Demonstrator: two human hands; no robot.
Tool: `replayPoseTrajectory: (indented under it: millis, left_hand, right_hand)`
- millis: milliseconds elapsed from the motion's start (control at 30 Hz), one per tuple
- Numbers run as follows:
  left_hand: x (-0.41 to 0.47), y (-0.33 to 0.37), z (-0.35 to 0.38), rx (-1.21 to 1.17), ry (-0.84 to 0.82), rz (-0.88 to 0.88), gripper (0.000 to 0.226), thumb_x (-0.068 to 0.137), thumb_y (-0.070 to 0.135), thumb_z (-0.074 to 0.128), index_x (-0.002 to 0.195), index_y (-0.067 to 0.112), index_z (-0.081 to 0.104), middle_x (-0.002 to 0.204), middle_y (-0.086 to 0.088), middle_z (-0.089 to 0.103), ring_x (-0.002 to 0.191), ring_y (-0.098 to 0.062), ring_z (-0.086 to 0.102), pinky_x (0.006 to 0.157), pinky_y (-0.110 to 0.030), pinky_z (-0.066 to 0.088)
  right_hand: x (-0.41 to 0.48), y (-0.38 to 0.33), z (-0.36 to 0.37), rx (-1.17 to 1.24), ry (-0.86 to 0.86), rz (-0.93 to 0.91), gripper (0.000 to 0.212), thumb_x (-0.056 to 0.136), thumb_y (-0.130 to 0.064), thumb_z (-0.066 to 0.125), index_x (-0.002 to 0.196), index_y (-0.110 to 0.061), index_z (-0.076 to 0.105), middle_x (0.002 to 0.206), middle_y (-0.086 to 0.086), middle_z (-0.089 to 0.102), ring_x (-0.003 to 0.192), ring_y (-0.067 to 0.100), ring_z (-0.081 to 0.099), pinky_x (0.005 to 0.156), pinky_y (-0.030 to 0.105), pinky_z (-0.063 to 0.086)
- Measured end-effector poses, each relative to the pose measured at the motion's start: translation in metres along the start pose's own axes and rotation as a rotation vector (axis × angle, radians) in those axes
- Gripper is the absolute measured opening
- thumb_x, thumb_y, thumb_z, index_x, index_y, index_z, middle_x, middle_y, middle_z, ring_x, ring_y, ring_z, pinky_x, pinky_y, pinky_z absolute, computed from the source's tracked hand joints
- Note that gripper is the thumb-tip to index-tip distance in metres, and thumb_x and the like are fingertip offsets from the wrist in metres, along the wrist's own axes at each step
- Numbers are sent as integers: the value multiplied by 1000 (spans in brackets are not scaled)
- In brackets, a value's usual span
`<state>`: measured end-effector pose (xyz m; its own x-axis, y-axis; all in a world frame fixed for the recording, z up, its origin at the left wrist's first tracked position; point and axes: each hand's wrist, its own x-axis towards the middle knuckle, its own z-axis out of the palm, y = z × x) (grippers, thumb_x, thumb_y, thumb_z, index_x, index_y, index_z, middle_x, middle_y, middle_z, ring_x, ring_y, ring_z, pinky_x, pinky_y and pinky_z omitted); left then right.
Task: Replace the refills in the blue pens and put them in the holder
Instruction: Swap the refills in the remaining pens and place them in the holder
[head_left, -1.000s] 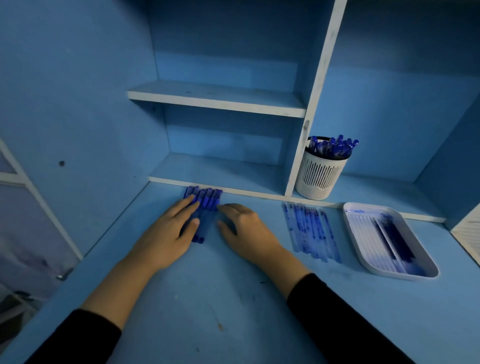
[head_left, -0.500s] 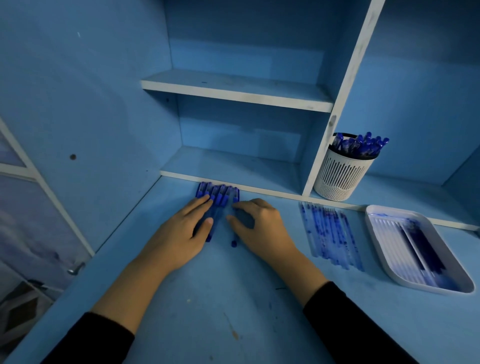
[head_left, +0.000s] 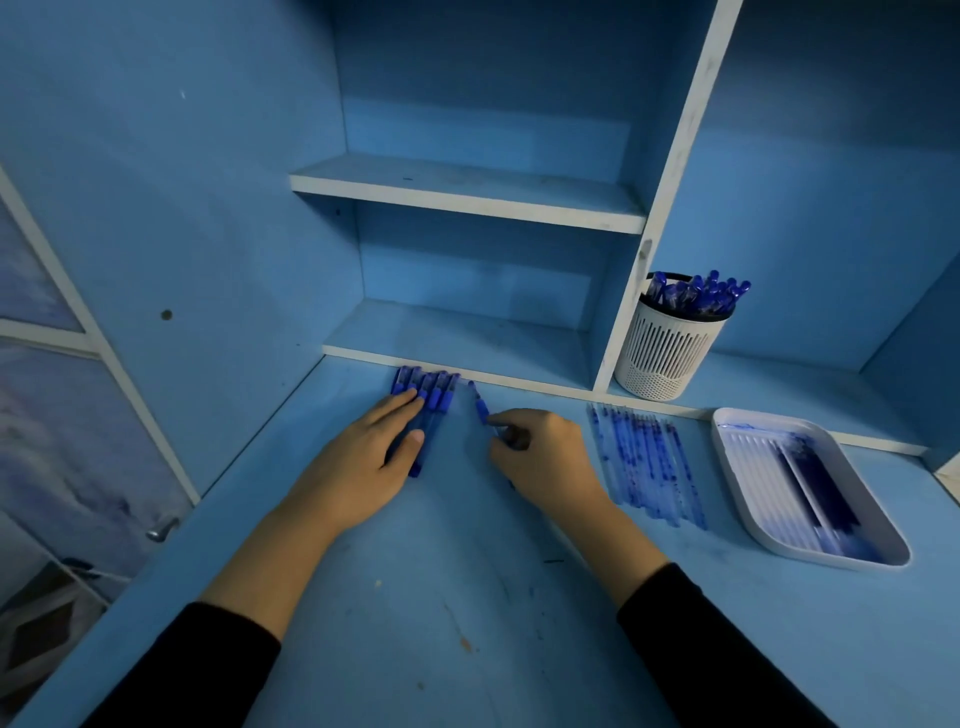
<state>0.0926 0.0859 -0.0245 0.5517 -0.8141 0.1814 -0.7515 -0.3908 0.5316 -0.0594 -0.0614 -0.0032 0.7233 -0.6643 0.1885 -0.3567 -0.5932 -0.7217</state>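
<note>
**poster1:** which hand is the pen in here, and how's everything laid out?

**poster2:** a single blue pen (head_left: 480, 406) is pinched by the right hand (head_left: 545, 457), thumb and forefinger curled onto its near half. whether it's lifted off the desk (head_left: 467, 623) or only being slid can't be told. the left hand (head_left: 374, 457) is laid flat, fingers straight, on the row of blue pens (head_left: 435, 392) just to the left. nothing is gripped there, the row is only pressed down.

**poster1:** and which way is it pointing?

**poster2:** the long axis runs away from the body toward the shelf lip, far end leaning a bit left, near end hidden under the right hand. the row is lined up roughly the same way, with a clear gap between it and the single pen.

**poster1:** so what's the next bit hinge on?

**poster2:** probably the right side. the refills (head_left: 644, 462) are laid out just beside the right hand, parallel-ish to the pen, with the white tray (head_left: 831, 560) beyond them. the slotted pen holder (head_left: 667, 353), already stuffed with blue pens, is set further back and right, on the low shelf past the divider. all of that is nearer the right hand. the left would likely be needed at the pen's far end if the barrel is to be unscrewed. judgement only, mind.
</note>
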Motion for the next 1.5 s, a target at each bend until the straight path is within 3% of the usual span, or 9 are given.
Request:
replayPoseTrajectory:
  millis: [133,233,333,567,667,900,1133,1333,1500]
  left_hand:
    - [-1,6,1,-44,219,93,41,102,36,42,141,25,51,151,14,40,141,-2,31,115,-24,26]
    - [-5,30,4,-160,341,210,41,100,37,41,134,21,59,140,15,52,133,2,42,111,-18,31]
    - [-13,60,16,-441,334,196,39,100,35,46,134,21,58,133,18,57,126,10,45,107,-11,32]
    - [-19,109,47,-656,202,86,48,99,23,54,144,31,41,93,20,69,85,3,61,80,-7,43]
    - [-18,117,51,-764,238,59,47,98,22,57,141,34,44,100,2,73,82,-13,62,77,-14,47]
    - [-17,127,48,-939,292,72,48,94,13,63,136,35,51,96,-3,72,95,-13,69,89,-28,55]
    - [-24,129,46,-944,243,94,46,92,11,64,134,28,55,98,2,75,90,-15,72,84,-29,57]
    - [-30,135,54,-899,138,142,44,91,4,64,125,31,60,86,3,73,73,-8,66,77,-18,54]
    - [-31,138,60,-860,16,159,42,92,5,62,119,37,63,96,-1,73,63,-12,68,63,-17,52]
  right_hand:
    - [-16,3,-16,351,55,106,23,90,-10,61,109,-16,71,75,-2,66,45,1,55,51,9,43]
    - [-34,4,-24,544,117,86,21,90,-9,64,105,-21,72,85,8,70,58,5,58,56,12,47]
    - [-50,7,-29,701,147,95,22,88,-7,67,101,-24,71,88,3,73,73,6,63,65,13,51]
    - [-72,16,-38,706,137,61,21,87,-8,67,106,-15,72,93,-3,75,82,6,67,74,15,53]
    - [-75,17,-40,738,151,49,22,87,-7,67,104,-18,72,90,-9,75,82,4,68,73,15,52]
    - [-76,16,-43,776,157,-9,22,89,-5,64,106,-16,72,94,-7,75,85,2,68,73,14,50]
    - [-69,24,-64,831,324,60,27,91,-16,63,117,-10,66,92,6,72,75,9,66,69,21,51]
    - [-70,23,-80,888,319,-9,31,91,-18,64,122,-16,63,101,7,72,96,17,68,87,27,54]
    - [-67,27,-77,793,377,-39,17,89,-7,65,105,-7,68,92,11,71,87,15,67,81,27,52]
